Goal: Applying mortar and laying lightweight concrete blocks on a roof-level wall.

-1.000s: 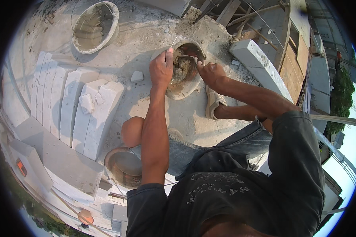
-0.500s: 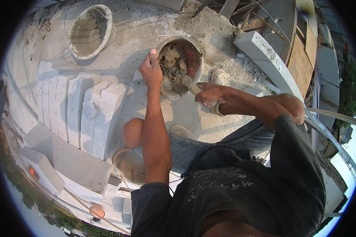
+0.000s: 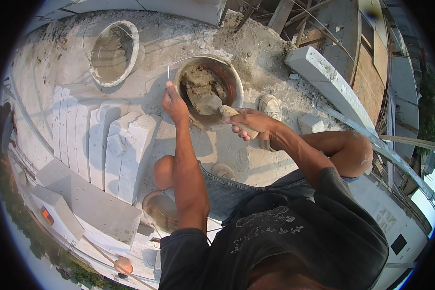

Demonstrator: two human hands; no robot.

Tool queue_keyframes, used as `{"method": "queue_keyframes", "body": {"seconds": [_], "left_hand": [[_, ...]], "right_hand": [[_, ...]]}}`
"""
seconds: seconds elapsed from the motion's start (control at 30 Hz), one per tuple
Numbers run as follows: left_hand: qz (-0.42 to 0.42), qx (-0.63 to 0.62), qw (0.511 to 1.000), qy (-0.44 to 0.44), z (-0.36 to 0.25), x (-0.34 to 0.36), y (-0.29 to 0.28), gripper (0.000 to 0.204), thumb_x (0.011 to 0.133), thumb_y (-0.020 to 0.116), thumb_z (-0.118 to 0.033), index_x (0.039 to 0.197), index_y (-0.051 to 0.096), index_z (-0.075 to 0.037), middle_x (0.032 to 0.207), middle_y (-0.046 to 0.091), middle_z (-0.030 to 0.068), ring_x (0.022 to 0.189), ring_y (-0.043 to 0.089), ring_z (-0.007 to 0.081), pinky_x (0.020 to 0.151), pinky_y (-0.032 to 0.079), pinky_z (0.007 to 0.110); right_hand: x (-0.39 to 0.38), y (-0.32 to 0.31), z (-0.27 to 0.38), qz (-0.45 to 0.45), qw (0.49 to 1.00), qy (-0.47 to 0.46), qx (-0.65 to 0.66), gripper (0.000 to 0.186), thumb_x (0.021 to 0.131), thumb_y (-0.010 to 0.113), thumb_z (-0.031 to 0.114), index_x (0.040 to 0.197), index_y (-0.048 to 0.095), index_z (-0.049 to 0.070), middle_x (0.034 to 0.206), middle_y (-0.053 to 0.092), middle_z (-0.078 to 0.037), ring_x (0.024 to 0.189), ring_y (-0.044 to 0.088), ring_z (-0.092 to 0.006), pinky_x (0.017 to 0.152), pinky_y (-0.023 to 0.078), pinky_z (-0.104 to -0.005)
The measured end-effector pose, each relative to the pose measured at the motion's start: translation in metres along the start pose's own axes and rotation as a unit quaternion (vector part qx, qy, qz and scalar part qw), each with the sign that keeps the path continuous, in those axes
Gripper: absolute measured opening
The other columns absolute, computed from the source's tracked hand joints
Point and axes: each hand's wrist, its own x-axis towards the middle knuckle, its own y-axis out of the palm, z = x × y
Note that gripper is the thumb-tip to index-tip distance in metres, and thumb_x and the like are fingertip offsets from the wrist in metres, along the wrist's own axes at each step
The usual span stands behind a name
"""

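A bucket (image 3: 239, 91) with a reddish inner wall stands in front of me, grey wet mortar (image 3: 197, 83) lying inside it. Pinched in the fingers of my left hand (image 3: 175, 105) is the bucket's thin wire handle (image 3: 168, 72), raised at the left side of the rim. My right hand (image 3: 250, 122) is closed around the wooden grip (image 3: 229, 112) of a trowel, at the near right of the rim. The trowel's blade (image 3: 209, 103) reaches into the bucket and touches the mortar; part of it is smeared or covered.
A second mortar-coated bucket (image 3: 134, 53) stands at the far left. White blocks (image 3: 135, 159) stand in a row left of my knee, and another bucket (image 3: 154, 212) sits beside my left forearm. A long pale beam (image 3: 324, 72) and wooden boards (image 3: 369, 77) lie at the right.
The whole view has shifted a little. The bucket and my left hand have moved slightly left. My right hand has brought the trowel blade left, from the near right side toward the mortar.
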Motion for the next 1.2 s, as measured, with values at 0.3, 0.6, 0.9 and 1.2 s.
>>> {"method": "queue_keyframes", "body": {"seconds": [0.3, 0.6, 0.9, 1.2], "left_hand": [[0.116, 0.114, 0.982, 0.094, -0.018, -0.013, 0.002, 0.045, 0.098, 0.046, -0.034, 0.084, 0.061, 0.006, 0.065, 0.054, 0.0210, 0.059, 0.047, 0.0308, 0.060, 0.041, 0.041], [0.092, 0.105, 0.987, 0.081, -0.015, -0.020, -0.004, 0.040, 0.097, 0.049, -0.031, 0.085, 0.063, 0.004, 0.063, 0.054, 0.0233, 0.056, 0.046, 0.0385, 0.055, 0.041, 0.042], [0.051, 0.054, 0.997, 0.036, 0.000, -0.004, -0.005, 0.046, 0.098, 0.047, -0.037, 0.086, 0.062, 0.005, 0.062, 0.054, 0.0162, 0.057, 0.045, 0.0264, 0.058, 0.041, 0.040], [0.026, 0.037, 0.999, 0.022, 0.004, 0.004, -0.010, 0.047, 0.098, 0.046, -0.036, 0.084, 0.059, 0.007, 0.064, 0.051, 0.0160, 0.059, 0.040, 0.0248, 0.060, 0.039, 0.039]], "right_hand": [[0.002, 0.002, 0.051, -0.273, 0.342, -0.126, -0.890, 0.056, 0.080, 0.062, 0.007, 0.133, 0.044, 0.005, 0.100, 0.063, -0.017, 0.079, 0.068, -0.0289, 0.064, 0.055, -0.0383], [0.010, -0.016, 0.024, -0.169, 0.635, 0.052, -0.752, 0.067, 0.077, 0.063, 0.013, 0.135, 0.035, -0.005, 0.101, 0.064, -0.025, 0.104, 0.063, -0.0342, 0.080, 0.053, -0.0452], [0.030, 0.008, -0.024, 0.032, 0.996, -0.006, -0.085, 0.046, 0.085, 0.057, 0.014, 0.126, 0.046, -0.002, 0.072, 0.052, -0.002, 0.051, 0.049, -0.0091, 0.045, 0.043, -0.0250], [-0.037, 0.024, 0.010, -0.108, 0.978, 0.002, -0.177, 0.042, 0.094, 0.053, 0.034, 0.119, 0.050, 0.001, 0.070, 0.057, -0.006, 0.054, 0.058, -0.0170, 0.046, 0.048, -0.0326]]}}
